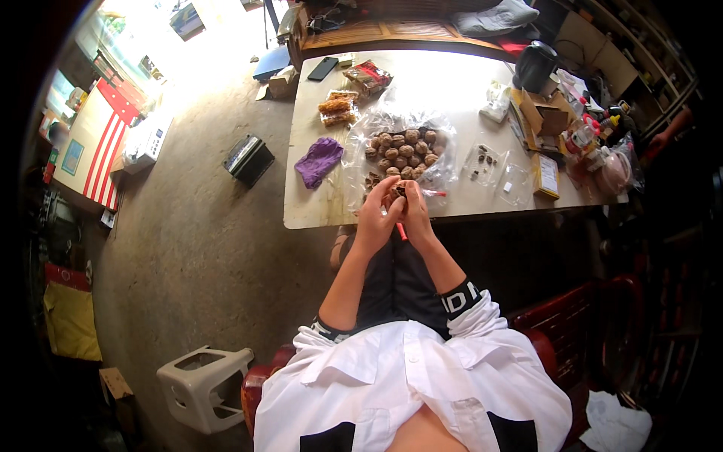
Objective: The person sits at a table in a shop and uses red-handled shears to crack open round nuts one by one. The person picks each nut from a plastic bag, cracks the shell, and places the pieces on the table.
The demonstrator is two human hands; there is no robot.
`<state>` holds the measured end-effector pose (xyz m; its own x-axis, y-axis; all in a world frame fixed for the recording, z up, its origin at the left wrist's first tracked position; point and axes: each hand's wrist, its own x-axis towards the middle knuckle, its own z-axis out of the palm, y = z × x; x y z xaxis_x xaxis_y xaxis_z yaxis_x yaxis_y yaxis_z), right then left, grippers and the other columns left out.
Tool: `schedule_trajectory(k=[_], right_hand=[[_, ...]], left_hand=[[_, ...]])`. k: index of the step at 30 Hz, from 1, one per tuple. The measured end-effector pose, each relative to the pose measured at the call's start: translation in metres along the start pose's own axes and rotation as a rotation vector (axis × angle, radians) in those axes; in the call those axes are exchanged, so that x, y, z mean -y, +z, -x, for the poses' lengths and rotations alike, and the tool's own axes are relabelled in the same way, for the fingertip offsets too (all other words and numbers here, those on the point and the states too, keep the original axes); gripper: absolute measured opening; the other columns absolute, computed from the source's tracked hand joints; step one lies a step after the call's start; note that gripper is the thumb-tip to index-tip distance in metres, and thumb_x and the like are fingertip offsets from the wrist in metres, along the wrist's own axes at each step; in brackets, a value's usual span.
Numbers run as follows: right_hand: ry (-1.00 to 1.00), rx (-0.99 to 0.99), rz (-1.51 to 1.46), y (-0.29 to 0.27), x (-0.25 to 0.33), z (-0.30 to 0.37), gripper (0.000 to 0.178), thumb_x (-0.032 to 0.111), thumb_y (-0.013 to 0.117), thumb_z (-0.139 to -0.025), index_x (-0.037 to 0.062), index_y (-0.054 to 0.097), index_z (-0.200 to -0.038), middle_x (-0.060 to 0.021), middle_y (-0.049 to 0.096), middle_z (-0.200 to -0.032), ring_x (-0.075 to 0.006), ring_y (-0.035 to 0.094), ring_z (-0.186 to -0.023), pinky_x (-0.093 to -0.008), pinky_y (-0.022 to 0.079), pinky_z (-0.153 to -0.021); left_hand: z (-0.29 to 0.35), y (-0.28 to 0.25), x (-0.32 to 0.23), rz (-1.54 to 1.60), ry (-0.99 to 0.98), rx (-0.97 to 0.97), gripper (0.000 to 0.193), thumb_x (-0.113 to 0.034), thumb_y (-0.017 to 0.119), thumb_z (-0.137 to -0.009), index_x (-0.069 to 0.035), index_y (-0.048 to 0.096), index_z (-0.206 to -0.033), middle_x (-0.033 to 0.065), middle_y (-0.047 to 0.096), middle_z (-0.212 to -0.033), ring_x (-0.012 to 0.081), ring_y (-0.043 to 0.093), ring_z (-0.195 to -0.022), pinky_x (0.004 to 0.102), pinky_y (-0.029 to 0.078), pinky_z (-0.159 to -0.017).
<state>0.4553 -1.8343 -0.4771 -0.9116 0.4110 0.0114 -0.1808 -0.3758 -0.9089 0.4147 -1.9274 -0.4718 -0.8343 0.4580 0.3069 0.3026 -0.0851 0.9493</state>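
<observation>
At the table's near edge my two hands come together around a walnut (400, 191) that looks cracked, with a dark inside. The fingers of my left hand (375, 218) close on it from one side, those of my right hand (416, 217) from the other. A red handle-like piece (402, 231) shows below my right hand; what it belongs to is hidden. Just beyond my hands, a clear plastic bag (444, 167) lies spread open with many whole walnuts (407, 151) on it. Broken shell bits (372, 180) lie beside my left fingers.
A purple cloth (318, 162), snack packets (339, 108) and a phone (322, 69) lie on the table's left. Small clear bags (483, 162), a yellow box (546, 176) and a dark kettle (535, 66) are to the right. A plastic stool (205, 388) stands on the floor.
</observation>
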Motion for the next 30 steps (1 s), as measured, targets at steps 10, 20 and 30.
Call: schedule_trajectory(k=[10,20,30], right_hand=[[-0.039,0.071,0.128,0.001,0.012,0.002,0.045,0.048,0.034,-0.099,0.0051,0.050,-0.099,0.0046,0.044,-0.070,-0.0014,0.036,-0.054,-0.0170,0.028,-0.046],[0.166,0.053,-0.003,0.024,0.023,0.015,0.038,0.039,0.035,-0.100,0.0070,0.052,-0.088,0.0062,0.041,-0.064,-0.0018,0.037,-0.053,-0.0180,0.027,-0.046],[-0.136,-0.039,0.424,0.026,-0.002,0.015,0.048,0.033,0.032,-0.099,-0.0054,0.057,-0.084,-0.0127,0.058,-0.076,-0.0188,0.055,-0.074,-0.0322,0.044,-0.070]], left_hand=[[0.001,-0.007,-0.005,0.335,-0.005,0.051,0.033,-0.015,0.055,-0.093,-0.001,0.048,-0.122,0.0079,0.058,-0.117,0.0124,0.055,-0.104,0.0260,0.044,-0.090],[0.002,-0.010,-0.025,0.405,-0.119,0.053,0.030,-0.028,0.041,-0.099,-0.005,0.044,-0.118,0.0101,0.061,-0.109,0.0066,0.054,-0.077,0.0191,0.045,-0.066],[0.004,0.008,-0.006,0.365,-0.008,-0.150,0.032,-0.033,0.032,-0.102,-0.004,0.044,-0.108,0.0071,0.056,-0.085,0.0138,0.055,-0.079,0.0258,0.046,-0.075]])
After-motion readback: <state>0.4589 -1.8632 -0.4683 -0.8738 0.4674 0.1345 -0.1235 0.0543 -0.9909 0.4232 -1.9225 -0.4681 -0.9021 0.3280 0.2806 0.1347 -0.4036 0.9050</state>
